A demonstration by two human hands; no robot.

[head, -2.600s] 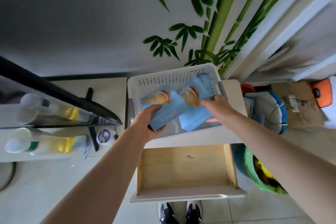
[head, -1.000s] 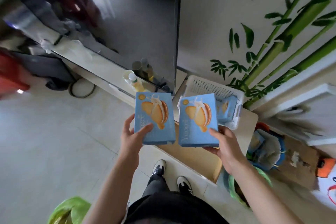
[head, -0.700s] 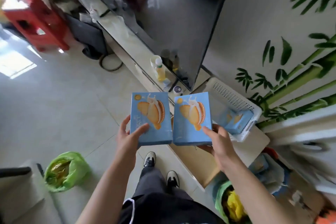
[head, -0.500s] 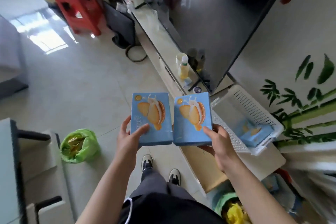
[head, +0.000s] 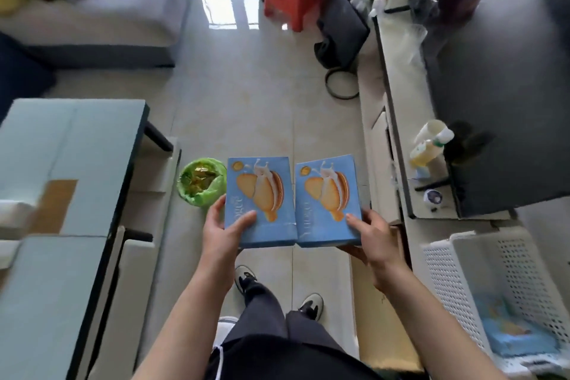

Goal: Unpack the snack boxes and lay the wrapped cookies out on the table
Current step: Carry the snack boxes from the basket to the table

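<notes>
Blue snack boxes, left box (head: 258, 200) and right box (head: 327, 200), gripped by curled fingers (head: 246, 219) above green bag (head: 200, 182).

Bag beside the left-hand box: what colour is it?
Bright green; the bag shows in the head view, on the floor by the left box.

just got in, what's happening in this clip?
A person stands on the tiled floor holding two blue snack boxes side by side, both unopened: the left hand grips one box, the right hand the other. A third lies in the white basket. The pale blue table is at left.
</notes>
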